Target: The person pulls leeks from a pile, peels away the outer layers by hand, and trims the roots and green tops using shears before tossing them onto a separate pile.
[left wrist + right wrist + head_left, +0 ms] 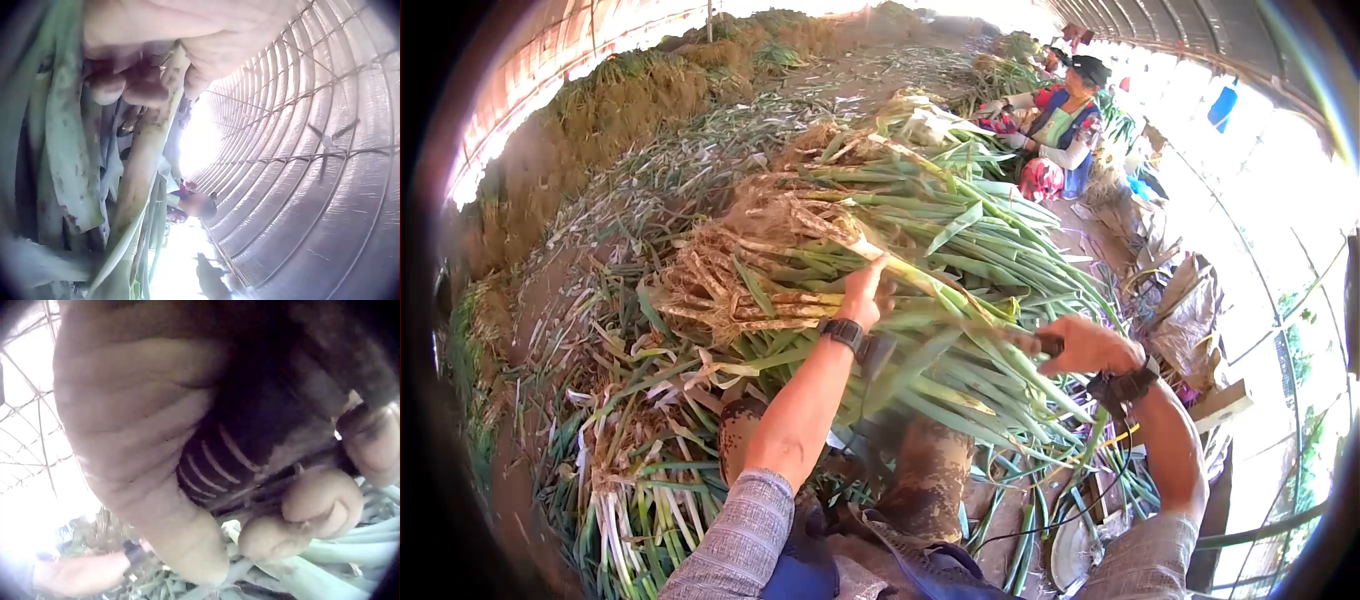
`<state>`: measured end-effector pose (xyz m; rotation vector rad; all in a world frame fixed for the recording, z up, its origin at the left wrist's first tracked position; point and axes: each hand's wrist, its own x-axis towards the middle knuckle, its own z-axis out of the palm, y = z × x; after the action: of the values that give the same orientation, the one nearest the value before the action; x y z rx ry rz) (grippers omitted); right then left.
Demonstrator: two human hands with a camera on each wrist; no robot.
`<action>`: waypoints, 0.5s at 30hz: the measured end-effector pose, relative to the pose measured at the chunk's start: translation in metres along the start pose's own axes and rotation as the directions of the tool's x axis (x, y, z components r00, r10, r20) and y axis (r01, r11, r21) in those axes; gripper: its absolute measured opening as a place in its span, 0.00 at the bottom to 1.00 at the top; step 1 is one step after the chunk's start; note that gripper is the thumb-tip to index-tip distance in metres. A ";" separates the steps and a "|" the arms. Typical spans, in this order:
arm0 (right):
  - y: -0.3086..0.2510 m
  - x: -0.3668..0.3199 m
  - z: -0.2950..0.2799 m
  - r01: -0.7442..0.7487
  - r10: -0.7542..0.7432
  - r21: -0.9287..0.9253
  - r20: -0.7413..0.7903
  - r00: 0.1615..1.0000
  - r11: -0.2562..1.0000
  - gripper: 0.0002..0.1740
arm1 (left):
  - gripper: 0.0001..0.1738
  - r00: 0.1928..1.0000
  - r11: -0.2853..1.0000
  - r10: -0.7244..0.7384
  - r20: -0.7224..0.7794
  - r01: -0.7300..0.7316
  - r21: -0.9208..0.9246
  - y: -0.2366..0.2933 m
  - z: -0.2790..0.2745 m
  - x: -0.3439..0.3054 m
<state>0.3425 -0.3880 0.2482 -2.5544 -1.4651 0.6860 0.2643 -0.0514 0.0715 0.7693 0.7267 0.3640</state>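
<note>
A thick green onion (920, 280), its roots up and to the left, lies in the grip of my left hand (863, 295). In the left wrist view its pale stalk (140, 156) passes under the thumb and curled fingertips. My right hand (1090, 345) grips a tool with a dark handle (1050, 345), held over the leaves at the right. Pale ridges mark that handle in the right wrist view, with the fingers wrapped round it; the tool's far end is blurred. Beneath both hands is a big heap of green onions (1000, 225), with dry brown roots (710, 285) at the left.
Loose stalks (630, 520) lie at the lower left and trimmed leaves litter the ground. Another person (1065, 130) sits at the upper right among onions. A tall brown heap (570, 140) lines the left. A wooden board (1220, 402) and curved greenhouse frame stand at the right.
</note>
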 end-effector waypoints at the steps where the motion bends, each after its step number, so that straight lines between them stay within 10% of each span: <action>1: -0.002 -0.003 -0.005 -0.037 0.038 0.015 -0.088 0.995 0.999 0.25 | 0.15 0.999 0.999 0.028 0.015 -0.027 -0.048 0.000 0.006 -0.004; 6: 0.043 -0.005 0.000 -0.240 0.227 -0.285 -0.076 0.971 0.928 0.20 | 0.15 0.993 0.996 0.079 0.087 -0.082 0.032 -0.008 0.008 0.010; 12: 0.029 -0.036 0.016 -0.112 0.114 0.118 -0.011 0.993 0.987 0.23 | 0.16 0.994 0.988 0.110 0.006 -0.110 0.107 -0.014 0.011 0.020; 15: 0.024 -0.047 0.003 -0.077 0.086 0.096 -0.092 0.992 0.992 0.24 | 0.17 0.910 0.931 0.337 0.244 -0.283 -0.229 -0.004 0.005 0.006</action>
<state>0.3403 -0.4407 0.2530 -2.5507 -1.2752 0.6171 0.2724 -0.0536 0.0682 0.7378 0.2947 0.5925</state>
